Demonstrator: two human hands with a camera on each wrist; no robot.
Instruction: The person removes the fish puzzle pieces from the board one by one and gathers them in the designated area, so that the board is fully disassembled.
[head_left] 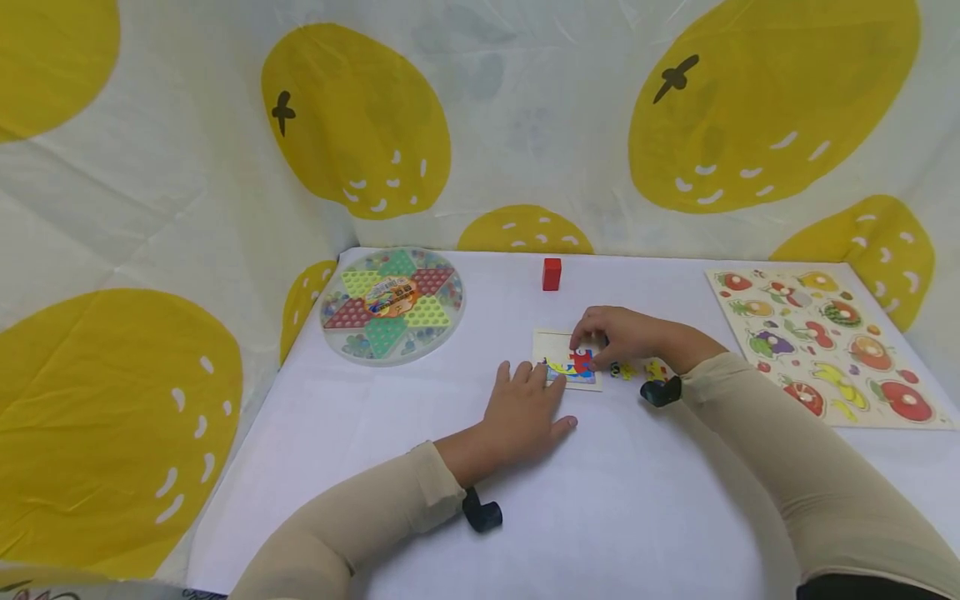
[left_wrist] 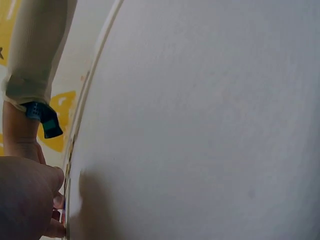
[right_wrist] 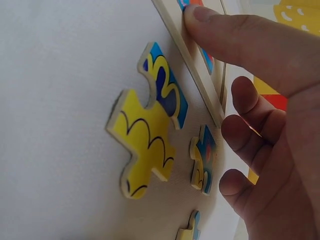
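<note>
A small wooden jigsaw tray lies on the white table, with blue, yellow and red picture pieces along its near part. My left hand lies palm down with spread fingers, its fingertips at the tray's near left edge. Above the tray's right side, my right hand has thumb and forefinger bent about a red puzzle piece. In the right wrist view the thumb touches the picture inside the tray. Beside the tray lie loose pieces: a yellow puzzle piece and a blue-and-yellow puzzle piece.
A round Chinese checkers board lies at the back left. A red block stands behind the tray. At the right is a wooden fruit puzzle board. A fruit-patterned curtain hangs behind the table.
</note>
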